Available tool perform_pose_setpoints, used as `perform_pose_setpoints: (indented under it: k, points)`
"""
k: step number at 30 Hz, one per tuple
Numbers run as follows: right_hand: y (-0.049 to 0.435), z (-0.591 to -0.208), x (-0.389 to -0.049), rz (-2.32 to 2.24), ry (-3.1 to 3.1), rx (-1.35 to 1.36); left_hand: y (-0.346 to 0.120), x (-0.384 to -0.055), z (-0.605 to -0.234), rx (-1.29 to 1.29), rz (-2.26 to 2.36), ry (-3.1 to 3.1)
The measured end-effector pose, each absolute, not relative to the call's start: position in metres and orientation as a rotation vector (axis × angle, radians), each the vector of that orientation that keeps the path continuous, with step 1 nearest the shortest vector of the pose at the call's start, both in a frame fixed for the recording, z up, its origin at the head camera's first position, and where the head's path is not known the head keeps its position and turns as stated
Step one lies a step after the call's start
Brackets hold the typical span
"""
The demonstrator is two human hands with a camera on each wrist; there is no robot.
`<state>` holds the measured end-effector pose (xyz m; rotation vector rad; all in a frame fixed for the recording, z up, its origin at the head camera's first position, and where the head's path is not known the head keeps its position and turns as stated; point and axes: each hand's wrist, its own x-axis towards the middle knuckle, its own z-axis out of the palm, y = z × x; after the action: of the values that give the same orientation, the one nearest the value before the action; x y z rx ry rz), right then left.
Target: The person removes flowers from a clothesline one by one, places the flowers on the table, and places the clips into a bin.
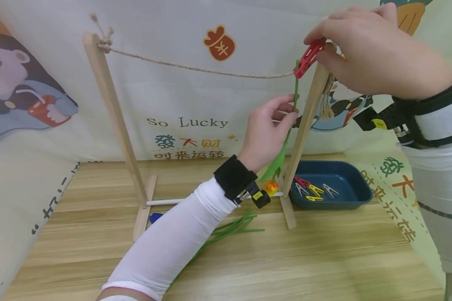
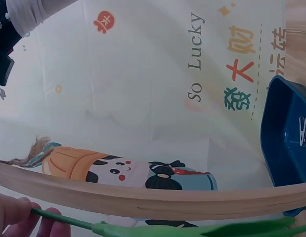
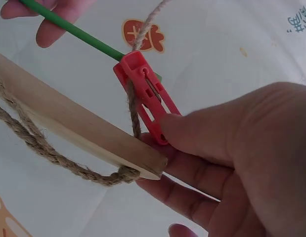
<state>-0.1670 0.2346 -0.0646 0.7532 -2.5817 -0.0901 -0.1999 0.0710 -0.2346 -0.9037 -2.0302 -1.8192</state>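
Note:
My right hand [image 1: 365, 50] pinches a red clothespin [image 1: 309, 58] at the right end of the twine line [image 1: 196, 68], beside the top of the right wooden post [image 1: 309, 121]. In the right wrist view the clothespin [image 3: 145, 94] sits over both the twine and the tip of a green stem [image 3: 76, 32]. Just below, my left hand [image 1: 268, 127] pinches that stem between thumb and fingers. The artificial flower hangs head down, its orange-yellow bloom [image 1: 271, 188] near the foot of the post and its green leaf [image 1: 276, 164] above the bloom.
A dark blue tray [image 1: 346, 200] holding several red, yellow and grey clothespins stands right of the frame. Several green stems [image 1: 233, 228] lie on the wooden table, partly under my left sleeve, with a blue bloom [image 1: 155, 217] at left. A white rod [image 1: 165, 202] joins the posts low down.

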Motion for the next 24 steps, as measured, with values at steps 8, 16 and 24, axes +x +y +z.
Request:
perform_pose_setpoints:
  k: [8,16,24]
  points:
    - [0.233,-0.068,-0.169,-0.047,-2.53,0.755,0.068,-0.201,-0.236,-0.899,-1.794,-2.02]
    - [0.233,-0.07,-0.166,0.026,-2.387,0.746,0.059,-0.198,-0.242,-0.885,-1.813,-2.026]
    - [0.237,-0.076,-0.153,0.103,-2.266,0.757,0.038,-0.185,-0.246,-0.896,-1.723,-2.062]
